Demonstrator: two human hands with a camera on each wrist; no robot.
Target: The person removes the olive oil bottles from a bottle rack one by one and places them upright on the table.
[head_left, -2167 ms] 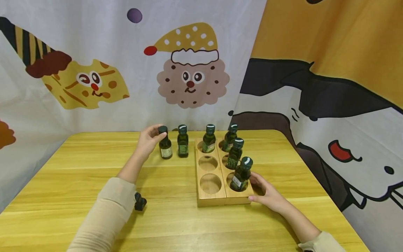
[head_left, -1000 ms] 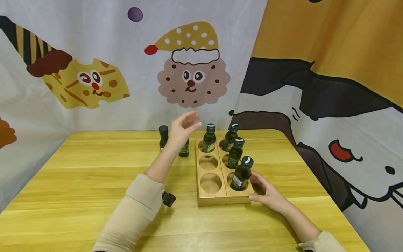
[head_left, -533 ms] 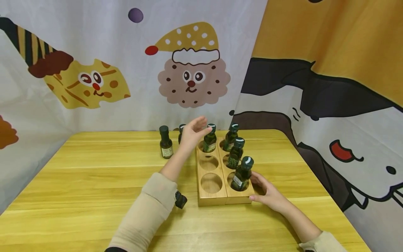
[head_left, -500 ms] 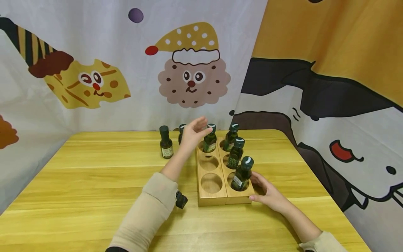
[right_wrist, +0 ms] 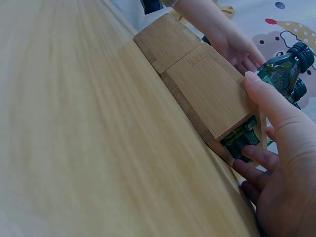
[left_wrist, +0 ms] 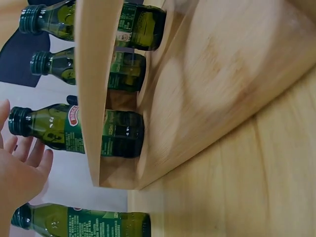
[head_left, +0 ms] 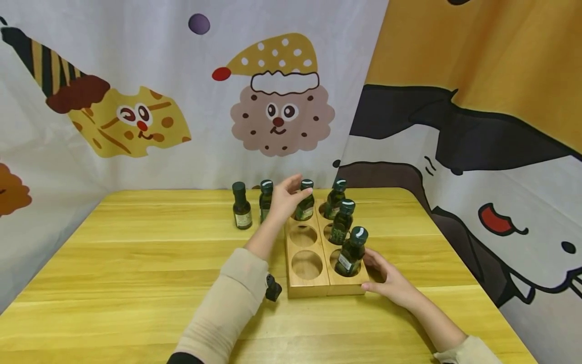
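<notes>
Grip on rack (head_left: 309,291) by right hand (head_left: 394,286); left hand (head_left: 283,202) loose around far-left bottle (head_left: 306,208)

Left hand: fingers relaxed, thumb on one side of the bottle's top and fingers on the other, not closed on it. Contact with glass: cannot tell. That bottle is upright in the far hole of the rack's left column. Right hand: grasps the rack's near right corner, thumb at the front, other fingers at the right side.

Rack is wood, two blocks side by side, three holes each. Right column holds a far bottle (head_left: 334,203), a middle bottle (head_left: 341,225) and a near bottle (head_left: 350,257), all dark green with green caps.

Left of the rack, two more stand upright: a part-hidden bottle (head_left: 265,199) behind the left hand, then a long-necked bottle (head_left: 242,215) with a pale label, further from the rack.

Black gadget (head_left: 273,289) on the left sleeve (head_left: 223,308), just left of the rack's near end. Right sleeve (head_left: 468,350) matches, beige. Wooden table (head_left: 159,283) under the rack; cartoon-print curtain (head_left: 204,169) behind it.
</notes>
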